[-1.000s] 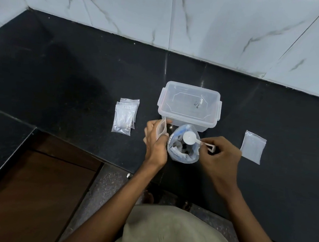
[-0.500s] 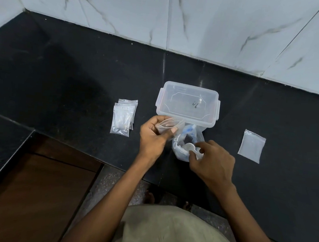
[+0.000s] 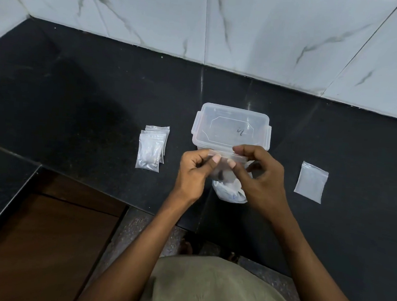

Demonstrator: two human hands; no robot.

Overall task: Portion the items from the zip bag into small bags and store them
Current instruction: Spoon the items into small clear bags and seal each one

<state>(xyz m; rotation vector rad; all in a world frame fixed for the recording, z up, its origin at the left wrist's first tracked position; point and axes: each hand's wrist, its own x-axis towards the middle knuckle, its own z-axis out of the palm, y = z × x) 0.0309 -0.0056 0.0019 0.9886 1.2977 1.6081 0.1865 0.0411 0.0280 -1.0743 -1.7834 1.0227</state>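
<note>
Now both hands, left hand (image 3: 195, 168) and right hand (image 3: 258, 176), are pinching the small bag (image 3: 223, 167) by its top strip, likely sealing it, hovering over the zip bag (image 3: 230, 192) so spills are dropping back in

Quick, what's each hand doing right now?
Left hand: pinching the left top edge of the small clear plastic zip bag.
Right hand: pinching the right top edge of the same bag.
</note>
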